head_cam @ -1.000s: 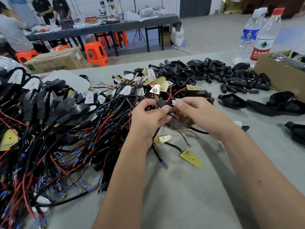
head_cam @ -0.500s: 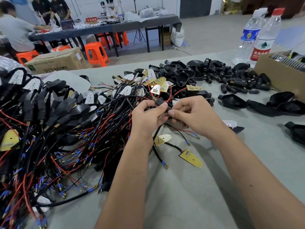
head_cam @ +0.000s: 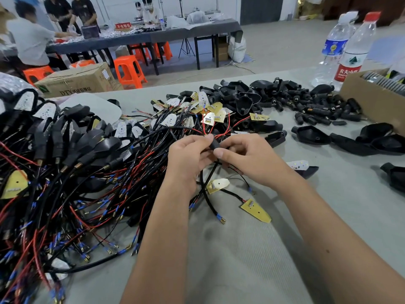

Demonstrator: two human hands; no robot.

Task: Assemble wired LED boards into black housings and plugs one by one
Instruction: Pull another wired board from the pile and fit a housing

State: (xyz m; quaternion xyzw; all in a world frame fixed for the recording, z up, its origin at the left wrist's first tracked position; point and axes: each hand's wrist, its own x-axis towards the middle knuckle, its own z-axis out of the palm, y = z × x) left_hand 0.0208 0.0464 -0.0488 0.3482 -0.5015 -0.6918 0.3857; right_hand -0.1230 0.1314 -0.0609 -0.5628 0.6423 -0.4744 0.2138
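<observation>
**Plug between both hands, mid-bench**

Grey cloth covers our work table; behind it we see a second table with people working and orange stools. Left of us sprawls the big tangle of wired assemblies, black and red leads with blue-sleeved ends. Beyond our hands lies the heap of loose black housings and plugs, with a cardboard box and two water bottles at far right. Our left hand and right hand meet over the table's middle, fingers curled, both pinching one small black plug; red wires rise from it. Just below the hands lie two yellow LED boards on their leads.
</observation>
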